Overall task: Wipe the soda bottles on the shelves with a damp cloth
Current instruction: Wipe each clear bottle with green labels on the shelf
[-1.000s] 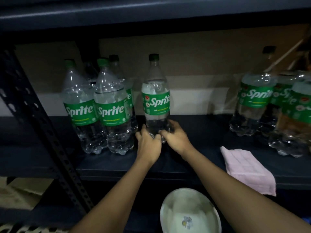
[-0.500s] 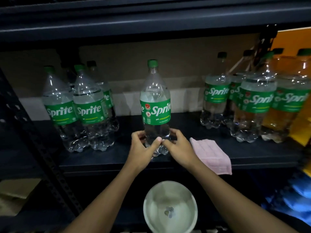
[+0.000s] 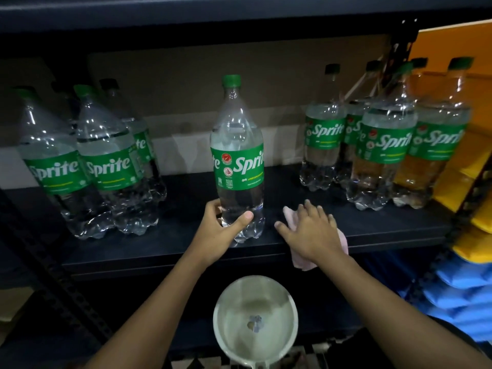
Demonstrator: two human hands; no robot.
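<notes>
A clear Sprite bottle [image 3: 237, 166] with a green cap and label stands upright near the front edge of the dark shelf [image 3: 186, 251]. My left hand [image 3: 218, 233] grips its lower part, thumb across the front. Just to the right, my right hand [image 3: 312, 230] lies with spread fingers on the pink cloth [image 3: 343, 243], which lies at the shelf's front edge and is mostly hidden under the hand.
Three Sprite bottles [image 3: 106, 169] stand at the left of the shelf, several more [image 3: 383, 153] at the right. A pale bowl of water [image 3: 255, 318] sits below the shelf front. A perforated metal upright [image 3: 40, 251] runs at the left; yellow and blue packs [image 3: 468, 235] are at the right.
My right hand has let go of the bottle and moved right onto the pink cloth. My left hand keeps its grip on the bottle. The view has shifted closer.
</notes>
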